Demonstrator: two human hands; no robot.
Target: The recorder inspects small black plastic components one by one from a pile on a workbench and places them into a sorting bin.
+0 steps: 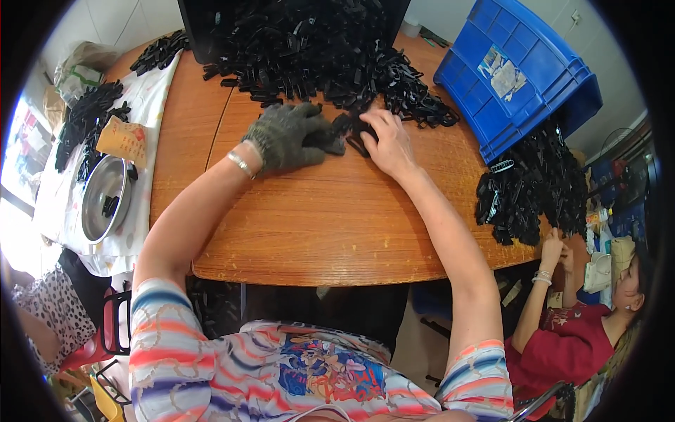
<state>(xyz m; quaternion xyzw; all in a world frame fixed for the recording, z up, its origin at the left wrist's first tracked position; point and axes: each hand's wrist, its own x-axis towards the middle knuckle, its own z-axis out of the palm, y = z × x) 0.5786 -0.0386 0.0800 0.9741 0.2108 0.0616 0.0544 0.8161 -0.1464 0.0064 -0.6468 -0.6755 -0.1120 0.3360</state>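
A: Hands?
B: Two. Left hand (285, 137): one dark glove (275, 149), one bracelet (240, 164) at the wrist. Fingers bent down at a few black parts (342, 125). Right hand (390, 144): bare, thumb and fingers bent over the same parts.
A: Gripping?
B: Can't tell for either. Fingers hide the contact.
A: Where are those parts?
B: On the wood tabletop (309, 218), between the hands, just this side of the main heap (302, 53).
A: Heap count?
B: Four. Main heap, at one black bin (191, 35), spilling onto the tabletop. One crate heap (524, 186) on the right, under one tipped blue crate (534, 63). Two left heaps (91, 119), on or by the white cloth (60, 204). Pieces per heap: too tangled to count.
A: Other items, left side?
B: One orange-tan packet (123, 141), one round metal pan (98, 190) with something black in it.
A: Others?
B: One co-worker (569, 344) at right, two hands near the crate heap's lower edge. Grip unclear.
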